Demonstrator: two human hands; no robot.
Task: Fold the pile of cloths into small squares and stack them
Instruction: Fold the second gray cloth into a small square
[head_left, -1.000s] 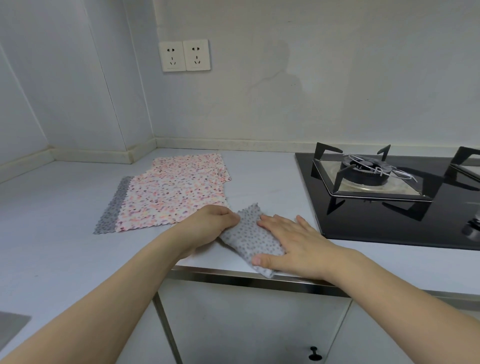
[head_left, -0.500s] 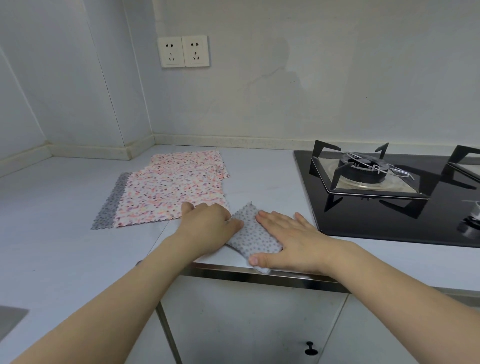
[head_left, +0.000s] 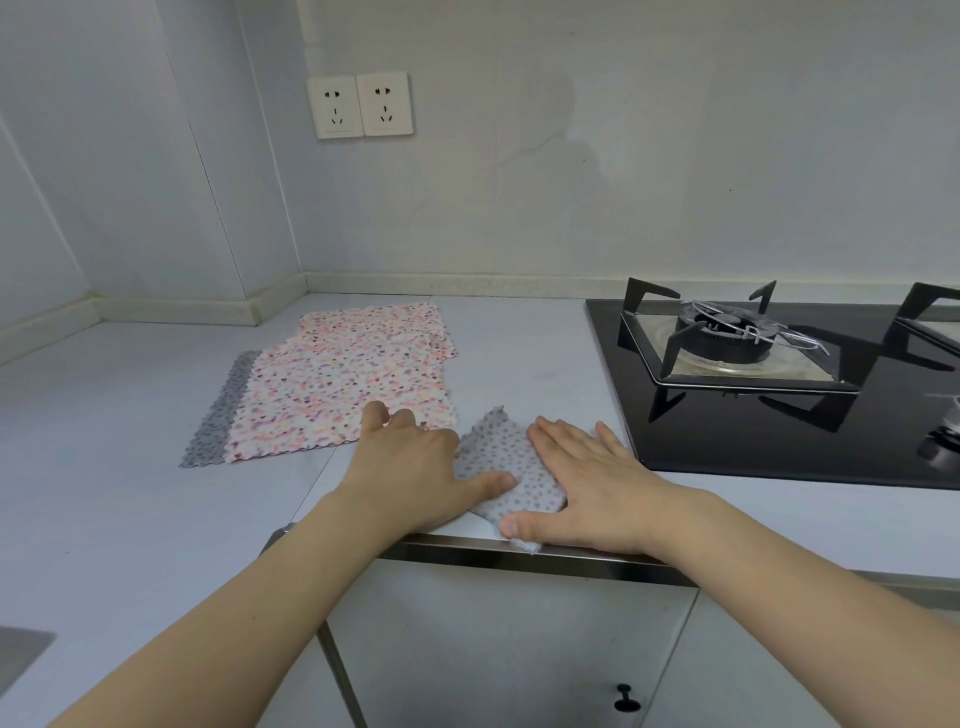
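1. The grey dotted cloth (head_left: 506, 462) lies folded small at the front edge of the counter (head_left: 530, 353), between the two hands, and one corner of it hangs a little over the metal edge strip.
2. The right hand (head_left: 587, 483) lies flat on the right part of this cloth, with straight fingers pointing away from the person and the thumb near the front corner. It presses; it does not clasp anything.
3. The left hand (head_left: 410, 467) lies flat too. Its thumb rests on the left side of the cloth, and its fingers reach forward toward the near edge of the pink dotted cloths (head_left: 348, 384). Whether they touch it I cannot tell. It also grasps nothing.
4. The pile of pink cloths is unfolded, just beyond and to the left of the left hand. A grey cloth (head_left: 223, 415) shows from under its left side.
5. I judge the step in hand is to flatten the finished square. To do it well, keep both palms flat and smooth outward from the middle, so the layers do not slide.
6. The overhanging corner should be drawn back onto the counter, away from the edge, otherwise the square can slip down.
7. The gas stove (head_left: 737, 353) is near on the right side of the right hand, so the stack is better kept on this side.
8. Most of the task remains, I think, as the pile looks not yet folded.
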